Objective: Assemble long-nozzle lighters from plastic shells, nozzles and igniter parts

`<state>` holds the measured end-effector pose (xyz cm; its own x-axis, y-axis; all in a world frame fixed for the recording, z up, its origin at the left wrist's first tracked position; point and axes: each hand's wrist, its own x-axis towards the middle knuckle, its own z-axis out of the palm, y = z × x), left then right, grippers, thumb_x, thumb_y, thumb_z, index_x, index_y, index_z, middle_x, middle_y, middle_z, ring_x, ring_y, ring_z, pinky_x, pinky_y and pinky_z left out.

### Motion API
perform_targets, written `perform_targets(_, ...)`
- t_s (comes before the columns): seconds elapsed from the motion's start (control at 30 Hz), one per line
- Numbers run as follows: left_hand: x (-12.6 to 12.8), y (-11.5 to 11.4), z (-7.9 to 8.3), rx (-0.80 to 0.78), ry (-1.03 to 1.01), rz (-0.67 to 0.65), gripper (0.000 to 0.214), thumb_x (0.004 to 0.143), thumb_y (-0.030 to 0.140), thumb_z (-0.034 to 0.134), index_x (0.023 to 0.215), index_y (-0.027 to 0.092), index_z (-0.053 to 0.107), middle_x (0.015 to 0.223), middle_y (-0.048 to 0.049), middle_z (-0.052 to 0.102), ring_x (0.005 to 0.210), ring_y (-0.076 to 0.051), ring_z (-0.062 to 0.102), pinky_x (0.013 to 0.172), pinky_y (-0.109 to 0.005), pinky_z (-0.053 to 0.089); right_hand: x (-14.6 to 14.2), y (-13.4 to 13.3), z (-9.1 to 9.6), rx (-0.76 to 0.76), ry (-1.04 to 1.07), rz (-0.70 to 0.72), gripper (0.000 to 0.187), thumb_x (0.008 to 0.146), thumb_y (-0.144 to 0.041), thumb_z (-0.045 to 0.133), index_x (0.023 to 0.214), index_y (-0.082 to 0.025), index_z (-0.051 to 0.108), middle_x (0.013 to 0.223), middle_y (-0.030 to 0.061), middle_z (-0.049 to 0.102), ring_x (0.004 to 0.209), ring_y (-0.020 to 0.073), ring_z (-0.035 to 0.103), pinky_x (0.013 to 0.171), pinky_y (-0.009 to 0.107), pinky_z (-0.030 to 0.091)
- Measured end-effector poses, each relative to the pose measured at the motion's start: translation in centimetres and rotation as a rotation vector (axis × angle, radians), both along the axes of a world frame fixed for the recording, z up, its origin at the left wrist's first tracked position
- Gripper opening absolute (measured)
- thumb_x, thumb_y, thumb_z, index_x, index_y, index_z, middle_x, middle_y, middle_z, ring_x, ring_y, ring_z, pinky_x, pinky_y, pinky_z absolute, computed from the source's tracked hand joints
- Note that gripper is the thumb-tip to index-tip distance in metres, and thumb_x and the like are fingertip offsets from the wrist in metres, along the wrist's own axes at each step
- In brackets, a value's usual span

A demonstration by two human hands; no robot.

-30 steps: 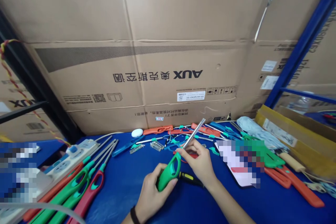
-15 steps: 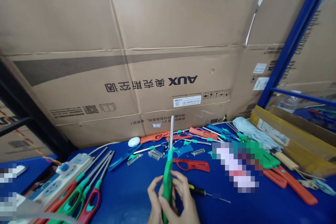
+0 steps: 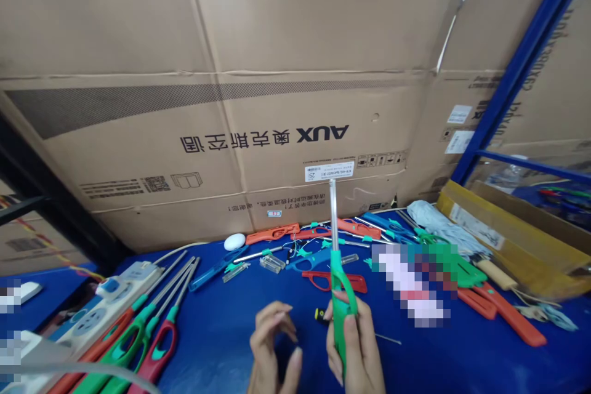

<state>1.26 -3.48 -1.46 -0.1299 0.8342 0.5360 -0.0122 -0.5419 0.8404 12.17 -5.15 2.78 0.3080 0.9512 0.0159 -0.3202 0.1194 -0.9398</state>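
A green gas lighter [image 3: 340, 320] with a long metal tube stands nearly upright in my right hand [image 3: 359, 345], whose fingers wrap its handle. To its left, my left hand [image 3: 274, 345] is empty, with thumb and fingers curved and apart. Behind my right hand lies a screwdriver; its black and yellow handle end [image 3: 319, 314] and part of its thin shaft show, the rest hidden. A red lighter casing half [image 3: 353, 284] rests on the blue table just beyond the green lighter.
Several lighters [image 3: 159, 345] lie at the left beside a white power strip [image 3: 87, 323]. Clear fuel tanks [image 3: 272, 263], loose casings and metal tubes spread along the back. At the right are orange casings [image 3: 512, 314], a light blue cloth [image 3: 443, 228] and a yellow-taped carton [image 3: 480, 228]. Cardboard stands behind.
My hands have separated. My right hand has carried the green lighter to the right and turned it so its trigger loop shows. My left hand has let go of it.
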Motion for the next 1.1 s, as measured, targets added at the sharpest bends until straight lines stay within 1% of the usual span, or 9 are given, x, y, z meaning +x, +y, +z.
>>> perform_targets(0.03, -0.4, 0.2, 0.1, 0.026, 0.000, 0.045, 0.028, 0.088, 0.039, 0.052, 0.111, 0.025, 0.042, 0.107, -0.0104, 0.048, 0.070, -0.016, 0.053, 0.057, -0.031, 0.048, 0.1, 0.0, 0.2, -0.025, 0.054, 0.046, 0.041, 0.082, -0.063, 0.047, 0.102, -0.027, 0.053, 0.076, -0.0019, 0.054, 0.034, 0.0005, 0.027, 0.028, 0.012, 0.020)
perform_targets(0.07, -0.7, 0.4, 0.2, 0.029, 0.006, 0.081, 0.026, 0.090, 0.035, 0.049, 0.112, 0.025, 0.042, 0.109, -0.0101, 0.046, 0.070, -0.015, 0.052, 0.057, -0.029, 0.048, 0.1, -0.1, 0.4, -0.055, 0.099, 0.090, 0.041, 0.081, -0.063, 0.050, 0.101, -0.028, 0.051, 0.072, -0.0038, 0.052, 0.034, -0.0006, 0.024, 0.028, 0.010, 0.015)
perform_targets(0.17, -1.4, 0.7, 0.2, -0.021, 0.089, 0.104, 0.023, 0.092, 0.030, 0.047, 0.113, 0.022, 0.043, 0.112, -0.0106, 0.044, 0.074, -0.015, 0.053, 0.062, -0.029, 0.049, 0.4, -0.1, 0.8, -0.138, 0.182, 0.165, 0.044, 0.074, -0.061, 0.062, 0.099, -0.028, 0.046, 0.063, -0.0087, 0.046, 0.034, -0.0022, 0.017, 0.030, 0.007, 0.011)
perform_targets(0.3, -2.0, 0.6, 0.2, -0.036, 0.218, 0.085, 0.020, 0.090, 0.027, 0.049, 0.109, 0.020, 0.047, 0.109, -0.0101, 0.046, 0.076, -0.016, 0.054, 0.066, -0.030, 0.050, 0.7, -0.3, 1.2, -0.175, 0.260, 0.210, 0.048, 0.070, -0.057, 0.068, 0.096, -0.027, 0.042, 0.062, -0.0101, 0.047, 0.034, -0.0031, 0.013, 0.029, 0.006, 0.010)
perform_targets(0.57, -2.2, 0.7, 0.4, -0.094, 0.270, 0.118, 0.018, 0.091, 0.032, 0.046, 0.103, 0.020, 0.052, 0.106, -0.0107, 0.048, 0.093, -0.024, 0.054, 0.071, -0.034, 0.051, 0.9, -0.3, 1.6, -0.191, 0.311, 0.263, 0.049, 0.068, -0.054, 0.071, 0.094, -0.027, 0.039, 0.059, -0.0115, 0.046, 0.034, -0.0032, 0.013, 0.029, 0.007, 0.008)
perform_targets(0.8, -2.0, 0.6, 1.1, -0.118, 0.234, 0.165, 0.024, 0.087, 0.040, 0.051, 0.095, 0.019, 0.058, 0.100, -0.0105, 0.053, 0.085, -0.024, 0.056, 0.067, -0.034, 0.051, 1.4, -0.7, 1.4, -0.174, 0.332, 0.319, 0.053, 0.068, -0.055, 0.071, 0.105, -0.030, 0.043, 0.062, -0.0103, 0.047, 0.035, -0.0026, 0.014, 0.029, 0.007, 0.012)
perform_targets(0.97, -1.8, 0.5, 1.7, -0.135, 0.208, 0.185, 0.027, 0.085, 0.045, 0.052, 0.091, 0.019, 0.059, 0.094, -0.0097, 0.055, 0.081, -0.023, 0.056, 0.066, -0.034, 0.051, 1.6, -1.1, 1.2, -0.144, 0.319, 0.328, 0.053, 0.068, -0.052, 0.073, 0.108, -0.032, 0.044, 0.073, -0.0057, 0.054, 0.035, -0.0029, 0.019, 0.031, 0.009, 0.012)
perform_targets(1.03, -1.7, 0.4, 1.8, -0.138, 0.209, 0.178, 0.028, 0.085, 0.045, 0.052, 0.091, 0.019, 0.059, 0.094, -0.0096, 0.055, 0.081, -0.023, 0.056, 0.066, -0.033, 0.051, 1.4, -1.3, 1.0, -0.150, 0.301, 0.341, 0.050, 0.068, -0.051, 0.073, 0.104, -0.030, 0.046, 0.068, -0.0071, 0.052, 0.034, -0.0032, 0.017, 0.032, 0.009, 0.011)
perform_targets(1.1, -1.7, 0.3, 1.9, -0.137, 0.212, 0.175, 0.027, 0.085, 0.045, 0.052, 0.091, 0.019, 0.059, 0.095, -0.0097, 0.055, 0.081, -0.023, 0.056, 0.066, -0.034, 0.050, 1.1, -1.4, 0.8, -0.156, 0.278, 0.336, 0.048, 0.067, -0.052, 0.074, 0.098, -0.027, 0.046, 0.058, -0.0104, 0.045, 0.034, -0.0031, 0.015, 0.033, 0.010, 0.011)
